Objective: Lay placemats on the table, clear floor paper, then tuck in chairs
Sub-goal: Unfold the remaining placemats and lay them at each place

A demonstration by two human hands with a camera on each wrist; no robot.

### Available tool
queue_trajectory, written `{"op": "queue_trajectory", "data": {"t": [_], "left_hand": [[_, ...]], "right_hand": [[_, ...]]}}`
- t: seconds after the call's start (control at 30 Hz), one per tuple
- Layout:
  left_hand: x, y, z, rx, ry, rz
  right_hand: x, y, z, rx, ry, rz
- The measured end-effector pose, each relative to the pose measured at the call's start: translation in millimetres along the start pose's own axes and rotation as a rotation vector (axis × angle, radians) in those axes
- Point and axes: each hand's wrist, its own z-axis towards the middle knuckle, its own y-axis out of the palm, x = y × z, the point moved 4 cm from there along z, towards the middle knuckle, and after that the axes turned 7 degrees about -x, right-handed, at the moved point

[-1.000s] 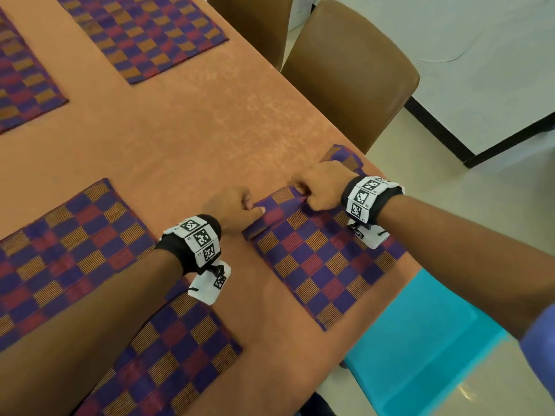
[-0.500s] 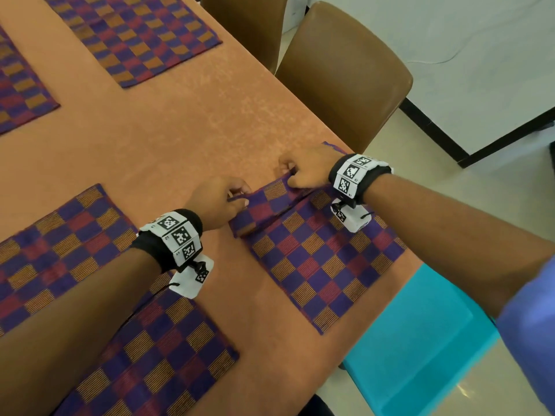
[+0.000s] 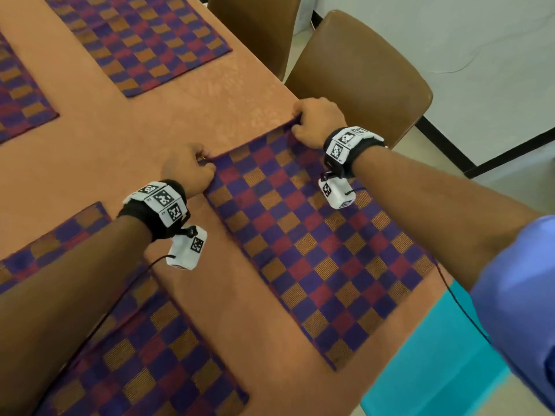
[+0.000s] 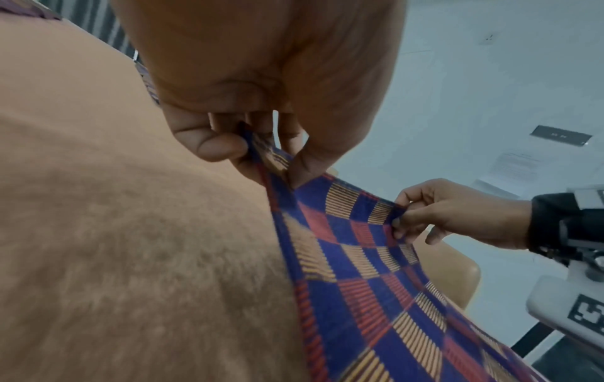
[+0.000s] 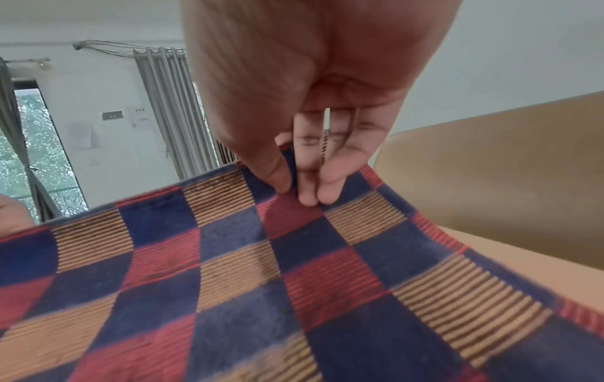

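A checked purple, red and orange placemat [image 3: 315, 244] lies spread at the right edge of the orange-brown table [image 3: 186, 121]. My left hand [image 3: 187, 171] pinches its far left corner, and the left wrist view shows thumb and fingers clamped on the placemat [image 4: 353, 258] edge. My right hand [image 3: 316, 121] pinches the far right corner, near the table edge. In the right wrist view the thumb and fingers [image 5: 307, 181] press the lifted edge of the placemat [image 5: 261, 271]. The far edge is held slightly off the table.
Other checked placemats lie at bottom left [image 3: 141, 364], left [image 3: 48, 244], far left [image 3: 18, 94] and top [image 3: 141, 40]. Two brown chairs [image 3: 360, 79] stand at the right side, tucked close. A turquoise seat [image 3: 432, 364] sits below the near right corner.
The folded-over far part of the placemat has been opened out. Both hands moved away from me with its edge, and the mat now lies at full length.
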Motion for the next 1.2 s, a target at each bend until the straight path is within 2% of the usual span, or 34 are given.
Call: {"op": "queue_trajectory", "data": {"t": [0.1, 0.17, 0.33, 0.47, 0.57, 0.73, 0.83, 1.03, 1.2], "left_hand": [[-12, -9, 21, 0.044, -0.032, 0.043], [-17, -12, 28, 0.034, -0.051, 0.081], [-23, -6, 18, -0.014, -0.101, 0.349], [-12, 11, -12, 0.084, 0.137, 0.385], [4, 38, -36, -0.054, 0.250, 0.399], [38, 103, -107, -0.344, 0.385, 0.556], [50, 139, -151, -0.427, 0.393, 0.628], [68, 187, -237, -0.477, 0.385, 0.603], [76, 218, -321, -0.406, 0.415, 0.622]], "right_hand": [[-6, 4, 24, 0.023, 0.031, 0.065], [-8, 10, 35, -0.032, 0.020, 0.110], [-7, 21, 11, -0.128, -0.096, 0.161], [14, 39, -41, -0.153, -0.156, 0.107], [33, 57, -96, -0.203, -0.145, 0.026], [73, 82, -174, -0.286, -0.046, -0.127], [98, 92, -207, -0.268, 0.000, -0.092], [122, 106, -285, -0.170, 0.142, -0.038], [118, 131, -375, -0.066, 0.177, 0.113]]}}
